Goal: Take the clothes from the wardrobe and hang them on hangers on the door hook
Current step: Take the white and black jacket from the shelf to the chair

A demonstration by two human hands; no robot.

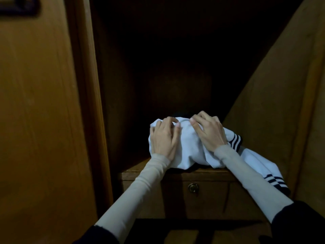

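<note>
White garment (188, 150) heaped on wardrobe shelf (175, 171), above the drawer keyhole (193, 187). My left hand (164, 136) and right hand (207, 129) both clutch its top. Striped sleeve trails right, so right is nearer.

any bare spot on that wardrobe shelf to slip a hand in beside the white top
Bare shelf lies left of the white garment, toward the wardrobe's left wall. The right is crowded: its striped sleeve spills over the edge against the open door.
</note>
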